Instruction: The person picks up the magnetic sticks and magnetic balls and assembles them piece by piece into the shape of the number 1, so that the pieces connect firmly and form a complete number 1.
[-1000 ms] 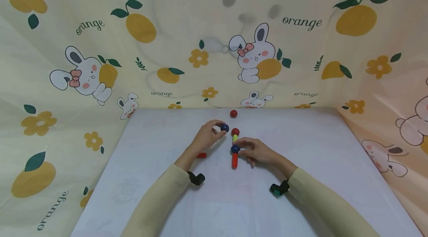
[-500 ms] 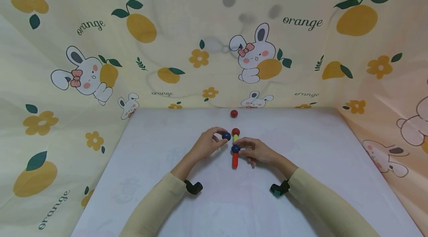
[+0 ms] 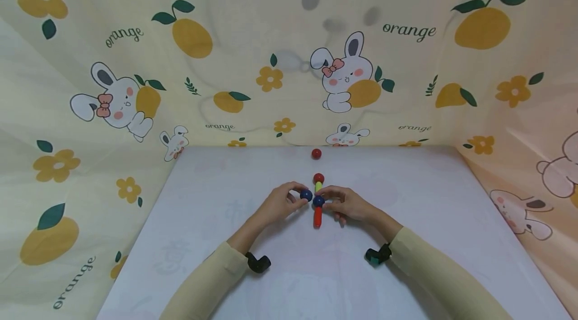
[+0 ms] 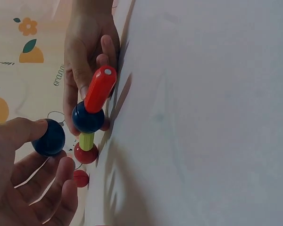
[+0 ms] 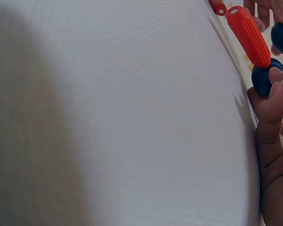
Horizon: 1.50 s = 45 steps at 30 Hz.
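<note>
Near the middle of the white surface [image 3: 406, 199], the left hand [image 3: 281, 204] pinches a glossy dark blue ball [image 3: 306, 195] between thumb and fingers, just beside a joined row that the right hand [image 3: 349, 203] grips by its own glossy dark blue ball [image 3: 318, 201]. In the head view that row runs, from far end to near, through a glossy red ball [image 3: 318, 178], a short yellow-green stick [image 3: 318, 187], the gripped blue ball and a longer bright red stick [image 3: 318, 217]. Beyond it, well apart near the back edge, sits a separate glossy red ball [image 3: 316, 153]. The left wrist view shows what the head view is too distant to tell: flat facets on the red stick, a small pale disc in its free end, a clear gap between the two blue balls, and the left hand's other fingers loosely bent below its ball. Only the right wrist view reveals a second red stick [image 5: 218, 6], cut by the upper edge, with a pale round mark in its end; the same view brings out grooves along the joined red stick. The head view alone takes in both black wrist devices [image 3: 258, 263] and the whole cream cloth [image 3: 253, 4], printed with rabbits, flowers and fruit. The word "orange" is legible on it several times in dark script, while the left wrist view catches just part of one such word, sideways.
</note>
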Available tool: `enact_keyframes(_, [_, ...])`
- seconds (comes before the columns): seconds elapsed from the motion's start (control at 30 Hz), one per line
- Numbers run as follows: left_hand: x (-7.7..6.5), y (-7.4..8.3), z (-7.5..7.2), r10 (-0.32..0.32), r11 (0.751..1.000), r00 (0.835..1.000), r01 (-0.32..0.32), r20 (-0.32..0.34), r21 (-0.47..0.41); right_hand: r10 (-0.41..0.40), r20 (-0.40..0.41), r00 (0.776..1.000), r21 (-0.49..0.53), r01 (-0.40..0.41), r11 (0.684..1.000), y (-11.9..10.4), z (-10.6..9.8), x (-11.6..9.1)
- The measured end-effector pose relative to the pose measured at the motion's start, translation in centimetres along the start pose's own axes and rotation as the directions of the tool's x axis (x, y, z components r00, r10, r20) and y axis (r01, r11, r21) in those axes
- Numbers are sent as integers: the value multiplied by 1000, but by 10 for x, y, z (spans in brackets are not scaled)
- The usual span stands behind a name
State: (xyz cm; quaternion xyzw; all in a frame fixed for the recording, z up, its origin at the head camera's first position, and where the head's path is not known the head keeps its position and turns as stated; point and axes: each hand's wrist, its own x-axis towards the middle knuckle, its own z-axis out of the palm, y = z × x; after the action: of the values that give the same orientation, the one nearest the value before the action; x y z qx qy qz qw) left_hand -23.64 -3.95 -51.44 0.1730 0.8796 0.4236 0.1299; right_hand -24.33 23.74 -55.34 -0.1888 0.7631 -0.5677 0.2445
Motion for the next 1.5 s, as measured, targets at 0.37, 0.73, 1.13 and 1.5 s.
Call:
enact_keyframes(0.37, [-14, -3, 3, 22, 1000, 999, -22, 29, 8, -12, -1, 1000, 6, 12, 1000, 2, 0, 0])
enact_keyframes(0.73, [-27, -12, 6, 45, 999, 997, -46, 64, 4, 17, -7, 1000, 21, -17, 1000, 1, 1, 0])
enact_keyframes(1.13, [-37, -21, 10, -6, 1000, 993, 3, 121, 20, 24, -7, 1000, 11, -24, 1000, 2, 0, 1])
enact_keyframes(1.5, [-43, -20, 15, -35, 999, 988, 33, 149, 13, 25, -15, 1000, 7, -24, 1000, 2, 1, 1])
